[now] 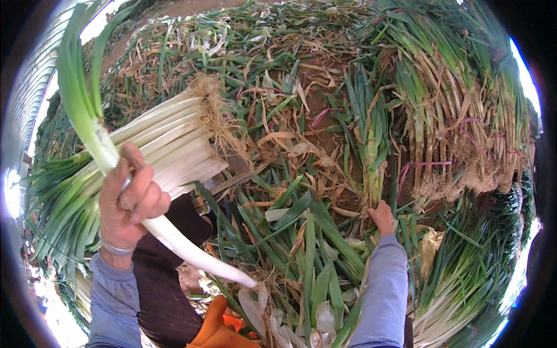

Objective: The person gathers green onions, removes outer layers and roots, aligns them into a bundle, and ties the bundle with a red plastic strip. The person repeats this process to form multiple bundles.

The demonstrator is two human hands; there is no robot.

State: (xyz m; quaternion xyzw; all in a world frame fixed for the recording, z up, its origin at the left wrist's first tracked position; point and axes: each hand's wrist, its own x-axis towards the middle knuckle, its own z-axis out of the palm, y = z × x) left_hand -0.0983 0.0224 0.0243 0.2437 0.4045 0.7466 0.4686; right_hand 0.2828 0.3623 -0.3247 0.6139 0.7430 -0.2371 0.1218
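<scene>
My left hand (132, 191) is closed around the white shaft of a large green onion (191, 252), whose green leaves rise at the upper left and whose root end points down to the right. Behind that hand lies a row of peeled green onions (174, 126), their roots towards the middle. Farther right, my right hand (382, 219) reaches to the lower end of an unpeeled green onion (374, 161) with dry outer leaves; its fingers are partly hidden, and whether they grip it I cannot tell.
Bundles of unpeeled green onions (439, 104) with pink ties stand at the upper right. More green onions (452, 278) lie at the lower right. Stripped leaves (304, 243) and dry husks cover much of the ground. An orange glove or cloth (215, 326) is by my dark-trousered leg.
</scene>
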